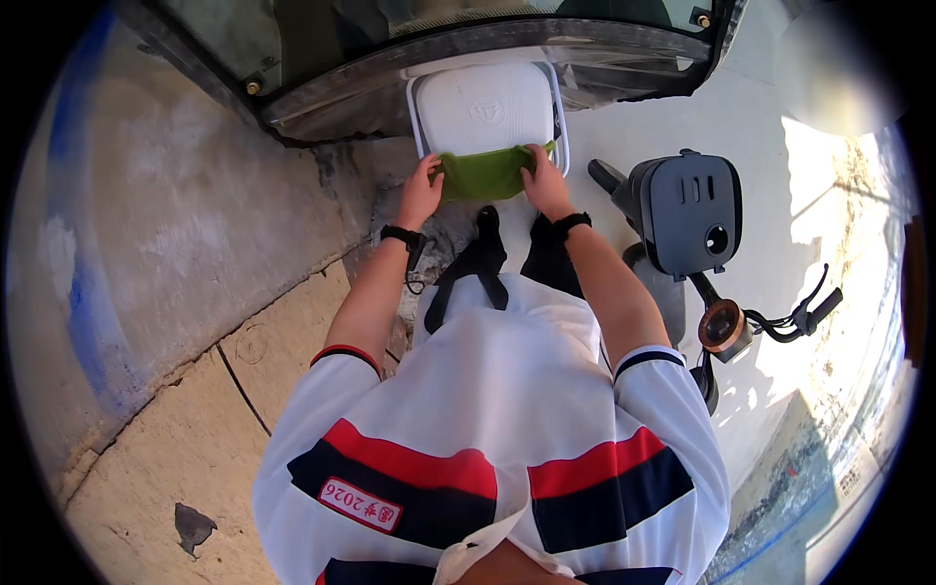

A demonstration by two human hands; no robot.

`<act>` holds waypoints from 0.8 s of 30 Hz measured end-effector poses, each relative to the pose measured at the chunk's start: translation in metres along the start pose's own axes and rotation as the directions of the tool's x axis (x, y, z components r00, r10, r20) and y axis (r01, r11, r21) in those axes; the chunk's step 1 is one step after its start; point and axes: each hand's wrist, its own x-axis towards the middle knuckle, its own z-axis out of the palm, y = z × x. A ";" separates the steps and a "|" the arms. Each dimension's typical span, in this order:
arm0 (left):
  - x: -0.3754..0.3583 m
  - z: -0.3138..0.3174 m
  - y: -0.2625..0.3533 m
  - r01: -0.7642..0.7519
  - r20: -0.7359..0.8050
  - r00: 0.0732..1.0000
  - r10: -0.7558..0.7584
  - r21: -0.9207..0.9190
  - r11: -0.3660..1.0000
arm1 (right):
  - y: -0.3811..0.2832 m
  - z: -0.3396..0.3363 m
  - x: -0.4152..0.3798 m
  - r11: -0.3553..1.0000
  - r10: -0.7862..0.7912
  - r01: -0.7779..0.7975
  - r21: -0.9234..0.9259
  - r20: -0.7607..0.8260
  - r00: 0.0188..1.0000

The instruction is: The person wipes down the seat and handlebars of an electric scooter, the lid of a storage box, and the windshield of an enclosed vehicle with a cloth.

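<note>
A green cloth (pixel 483 176) is stretched between my two hands, along the near edge of a white plastic seat (pixel 487 112) with a white tube frame (pixel 561 122). My left hand (pixel 421 191) pinches the cloth's left end, with its fingers near the seat's left front corner. At the right end, my right hand (pixel 546 183) grips the cloth by its upper corner. The cloth's lower part hangs toward my shoes (pixel 487 222).
Beyond the seat stands a dark-framed glass panel (pixel 409 41). To the right is a two-wheeler with a dark grey box (pixel 687 210) and a handlebar (pixel 824 310). A stained concrete wall (pixel 195 195) rises on the left.
</note>
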 end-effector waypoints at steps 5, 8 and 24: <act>-0.001 0.017 0.021 -0.072 0.094 0.994 0.049 0.260 0.963 | 0.014 0.007 0.025 0.972 -0.165 0.174 -0.156 0.069 0.984; -0.001 0.020 0.032 -0.071 0.140 0.990 0.025 0.331 0.941 | 0.016 0.002 0.044 0.961 -0.192 0.205 -0.183 0.087 0.978; 0.089 0.062 0.048 0.056 0.128 0.985 -0.118 0.409 0.911 | 0.030 -0.033 0.121 0.912 -0.290 0.321 -0.256 0.153 0.945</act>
